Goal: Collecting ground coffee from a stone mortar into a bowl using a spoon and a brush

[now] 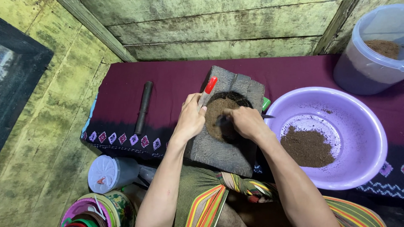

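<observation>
Left hand (190,119) pinches a red-capped tool (207,91); right hand (246,122) grips a blade over brown powder (219,115), purple basin (370,126) beside.

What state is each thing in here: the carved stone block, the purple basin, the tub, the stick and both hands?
Grey carved stone block: hollow filled with brown powder.
Purple plastic basin: open, brown powder heaped at its bottom.
Translucent plastic tub: uncovered, partly full of brown powder.
Dark stick: lying loose on the maroon cloth.
Left hand: closed on a red-capped tool.
Right hand: closed on a thin tool, pressed into the powder.
</observation>
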